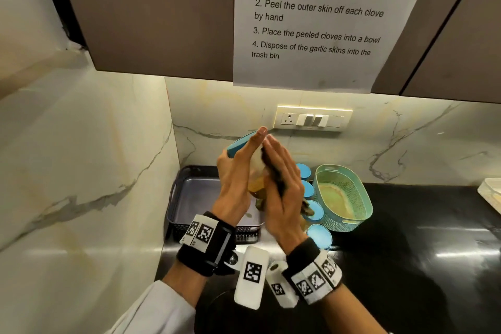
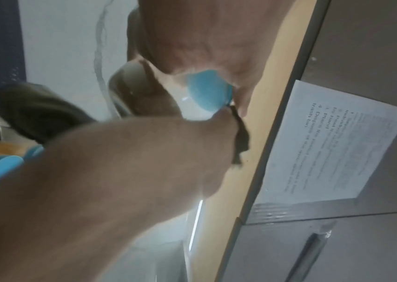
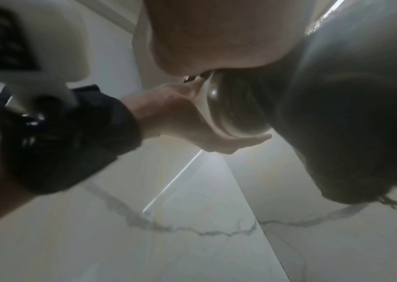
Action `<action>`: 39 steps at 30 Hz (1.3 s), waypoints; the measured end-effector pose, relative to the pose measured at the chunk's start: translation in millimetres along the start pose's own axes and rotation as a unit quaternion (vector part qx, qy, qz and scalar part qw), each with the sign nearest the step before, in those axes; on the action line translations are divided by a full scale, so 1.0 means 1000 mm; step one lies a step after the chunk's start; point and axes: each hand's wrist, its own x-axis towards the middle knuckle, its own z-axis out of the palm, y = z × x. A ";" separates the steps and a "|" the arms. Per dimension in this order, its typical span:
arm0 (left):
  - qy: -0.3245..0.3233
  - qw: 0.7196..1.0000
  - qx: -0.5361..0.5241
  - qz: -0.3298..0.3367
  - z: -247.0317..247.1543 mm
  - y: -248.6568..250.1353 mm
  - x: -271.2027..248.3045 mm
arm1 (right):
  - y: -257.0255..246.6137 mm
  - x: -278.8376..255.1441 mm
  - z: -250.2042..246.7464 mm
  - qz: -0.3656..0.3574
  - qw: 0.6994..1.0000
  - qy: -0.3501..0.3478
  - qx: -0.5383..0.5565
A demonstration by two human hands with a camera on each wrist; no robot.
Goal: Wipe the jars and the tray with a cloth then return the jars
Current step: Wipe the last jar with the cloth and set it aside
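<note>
Wrist bands with printed markers sit nearest in the head view, and past them the left hand (image 1: 235, 171) and right hand (image 1: 282, 184) are raised with a jar (image 1: 256, 168) sandwiched between them. Left fingers reach up along the jar toward its blue lid (image 1: 240, 144); right fingers lie straight and together, pressing a dark cloth (image 1: 276, 173) flat against the jar's side. I judge the jar-wiping step to be in progress. Below, the dark tray (image 1: 176, 198) sits on the counter at the left against the wall, with no jar visible in the part that shows (whether it has been wiped I cannot tell). Four other blue-lidded jars (image 1: 320, 236) stand in a row just right of it, so the returning looks still to come. A teal basket (image 1: 344, 198) stands right of that row, near enough to crowd it.

From the left wrist, the palm fills the near frame; beyond it the blue lid (image 2: 204, 89) shows between the two hands, and a scrap of cloth (image 2: 241, 137) hangs by it. How the left fingers curl is blurred here.

From the right wrist, the cloth (image 3: 352, 114) bulks at the right, and the jar's base (image 3: 231, 108) rests cupped in the left hand (image 3: 192, 122).
</note>
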 end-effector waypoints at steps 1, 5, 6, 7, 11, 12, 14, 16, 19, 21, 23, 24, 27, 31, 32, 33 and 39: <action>-0.010 1.000 0.020 0.001 0.000 0.000 -0.002 | 0.001 0.008 -0.005 0.047 0.997 0.024 0.057; -0.042 0.997 0.064 0.004 0.001 0.012 -0.006 | -0.011 0.049 -0.034 0.321 0.909 0.076 0.254; -0.040 0.997 0.070 0.001 0.002 0.013 -0.005 | -0.015 0.053 -0.036 0.369 0.887 0.059 0.270; -0.039 0.997 0.068 -0.001 0.004 0.013 -0.005 | -0.019 0.053 -0.035 0.396 0.875 0.051 0.273; -0.006 0.998 0.061 0.003 0.008 0.004 -0.003 | -0.034 0.025 -0.014 0.301 0.929 0.094 0.191; 0.000 0.999 0.053 0.003 0.006 0.002 -0.001 | -0.035 0.013 -0.010 0.230 0.957 0.087 0.150; 0.002 0.999 0.035 0.001 0.001 0.002 0.002 | -0.034 -0.006 -0.003 0.082 0.996 0.026 0.030; 0.005 1.000 0.006 0.002 0.000 0.003 0.001 | -0.026 -0.003 -0.006 -0.004 0.999 -0.025 -0.026; 0.014 1.000 0.007 0.018 0.007 0.005 -0.006 | -0.017 0.030 -0.017 0.134 0.986 -0.020 0.094; 0.027 0.999 0.026 0.032 0.013 0.006 -0.009 | -0.015 0.044 -0.020 0.267 0.954 0.022 0.136; 0.034 0.998 0.031 0.040 0.012 0.006 -0.005 | -0.022 0.037 -0.013 0.228 0.969 0.038 0.091; 0.036 0.998 0.027 0.037 0.011 0.006 -0.002 | -0.025 0.026 -0.009 0.176 0.981 0.038 0.070; 0.057 0.998 0.002 0.025 0.000 0.002 0.006 | -0.018 -0.007 0.001 0.029 0.999 -0.015 -0.023; 0.068 0.998 -0.007 0.012 -0.003 -0.004 0.009 | -0.006 0.007 -0.007 -0.001 0.997 -0.078 -0.008; 0.069 0.998 0.000 0.009 0.000 -0.004 0.008 | -0.008 0.020 -0.010 0.086 0.994 -0.059 0.040; 0.071 0.997 0.007 0.006 0.003 -0.004 0.007 | -0.010 0.033 -0.012 0.196 0.976 -0.024 0.088; 0.068 0.998 -0.001 0.013 0.010 -0.004 0.008 | -0.019 0.013 -0.007 0.108 0.994 -0.026 0.024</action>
